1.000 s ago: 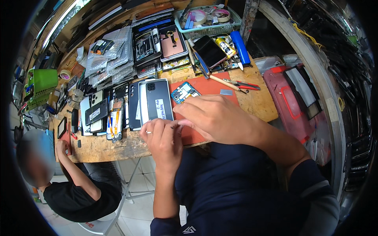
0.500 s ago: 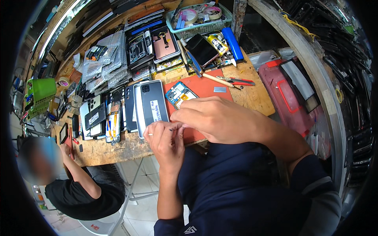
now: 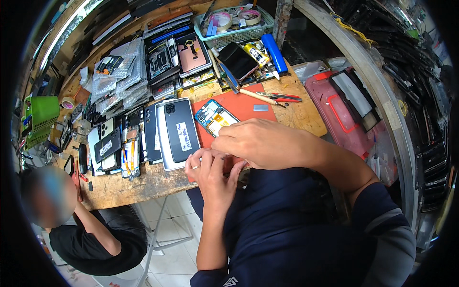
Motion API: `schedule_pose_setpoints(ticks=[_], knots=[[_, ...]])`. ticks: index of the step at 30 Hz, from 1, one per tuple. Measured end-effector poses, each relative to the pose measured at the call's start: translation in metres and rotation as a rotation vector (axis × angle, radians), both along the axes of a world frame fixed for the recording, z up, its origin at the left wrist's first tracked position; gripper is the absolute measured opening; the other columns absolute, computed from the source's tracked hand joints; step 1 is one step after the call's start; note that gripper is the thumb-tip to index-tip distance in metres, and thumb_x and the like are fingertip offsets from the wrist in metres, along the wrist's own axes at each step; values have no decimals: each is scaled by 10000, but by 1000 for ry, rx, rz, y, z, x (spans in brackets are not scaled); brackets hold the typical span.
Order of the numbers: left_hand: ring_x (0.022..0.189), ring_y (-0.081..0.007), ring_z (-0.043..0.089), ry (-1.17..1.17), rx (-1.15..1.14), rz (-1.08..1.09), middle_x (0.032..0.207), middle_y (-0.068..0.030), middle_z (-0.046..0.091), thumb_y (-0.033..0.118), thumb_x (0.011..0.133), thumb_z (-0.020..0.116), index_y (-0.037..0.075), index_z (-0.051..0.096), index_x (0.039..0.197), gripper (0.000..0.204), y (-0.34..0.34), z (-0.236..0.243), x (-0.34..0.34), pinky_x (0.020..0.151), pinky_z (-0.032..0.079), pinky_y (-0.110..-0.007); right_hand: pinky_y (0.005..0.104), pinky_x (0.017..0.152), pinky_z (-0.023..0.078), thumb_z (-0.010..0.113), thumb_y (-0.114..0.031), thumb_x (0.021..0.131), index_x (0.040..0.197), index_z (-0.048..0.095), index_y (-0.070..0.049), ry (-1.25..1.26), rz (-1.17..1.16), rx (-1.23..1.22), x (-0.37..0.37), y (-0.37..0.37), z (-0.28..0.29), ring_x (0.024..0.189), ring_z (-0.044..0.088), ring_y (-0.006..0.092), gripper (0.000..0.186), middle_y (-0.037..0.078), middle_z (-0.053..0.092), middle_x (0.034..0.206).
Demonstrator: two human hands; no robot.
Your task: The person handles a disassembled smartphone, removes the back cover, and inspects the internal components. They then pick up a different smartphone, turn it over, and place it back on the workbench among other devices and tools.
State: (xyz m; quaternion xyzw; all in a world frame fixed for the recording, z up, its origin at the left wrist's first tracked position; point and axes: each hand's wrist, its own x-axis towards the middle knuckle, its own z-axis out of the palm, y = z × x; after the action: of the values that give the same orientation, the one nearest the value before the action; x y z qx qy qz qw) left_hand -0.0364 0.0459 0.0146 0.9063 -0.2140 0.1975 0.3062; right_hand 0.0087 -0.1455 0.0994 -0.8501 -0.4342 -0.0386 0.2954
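Note:
My left hand [image 3: 213, 177], a ring on one finger, is closed at the front edge of the orange mat [image 3: 259, 116], meeting my right hand [image 3: 256, 143]. My right hand's fingers are curled down over the left fingertips; what either pinches is hidden. Just behind them lies an opened phone [image 3: 216, 118], showing a blue circuit board and yellow flex cable. Left of it a dark phone [image 3: 176, 138] with a handwritten label rests in a white box tray [image 3: 166, 161].
Phones [image 3: 108, 148], bubble-wrap bags [image 3: 117, 79], a tool basket [image 3: 229, 31] and hand tools [image 3: 267, 95] crowd the bench [image 3: 114, 189]. A red case [image 3: 344, 129] sits right of it. A co-worker [image 3: 95, 239] sits at the left.
My hands have shifted slightly right in the picture, and the left thumb stands farther from its fingers. More of the opened phone shows. The bench appears a little higher and further left.

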Motion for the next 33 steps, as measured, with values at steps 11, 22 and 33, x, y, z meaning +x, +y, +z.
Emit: schedule_pose_setpoints(ticks=[11, 22, 33], knots=[[1221, -333, 556, 58, -8, 32, 1087, -72, 636, 250, 702, 935, 83, 701, 1072, 468, 3, -12, 2, 1145, 289, -581, 450, 751, 603, 714, -87, 842, 1009, 642, 12, -151, -72, -126, 3, 10, -6, 872, 741, 342, 208, 188, 700, 900], [1248, -315, 555, 27, 1, 75, 1082, -59, 641, 280, 720, 917, 114, 695, 1047, 429, -1, -16, 2, 1153, 249, -596, 444, 669, 583, 683, -128, 874, 981, 625, 13, -167, -128, -164, 0, 3, -10, 789, 729, 333, 186, 182, 686, 890], [1236, -312, 571, -11, -6, 108, 1057, -51, 647, 283, 725, 909, 128, 693, 1046, 417, -7, -15, 2, 1153, 237, -599, 440, 641, 586, 694, -107, 868, 949, 610, -2, -143, -187, -255, -2, 0, -11, 832, 741, 338, 157, 167, 676, 893]])
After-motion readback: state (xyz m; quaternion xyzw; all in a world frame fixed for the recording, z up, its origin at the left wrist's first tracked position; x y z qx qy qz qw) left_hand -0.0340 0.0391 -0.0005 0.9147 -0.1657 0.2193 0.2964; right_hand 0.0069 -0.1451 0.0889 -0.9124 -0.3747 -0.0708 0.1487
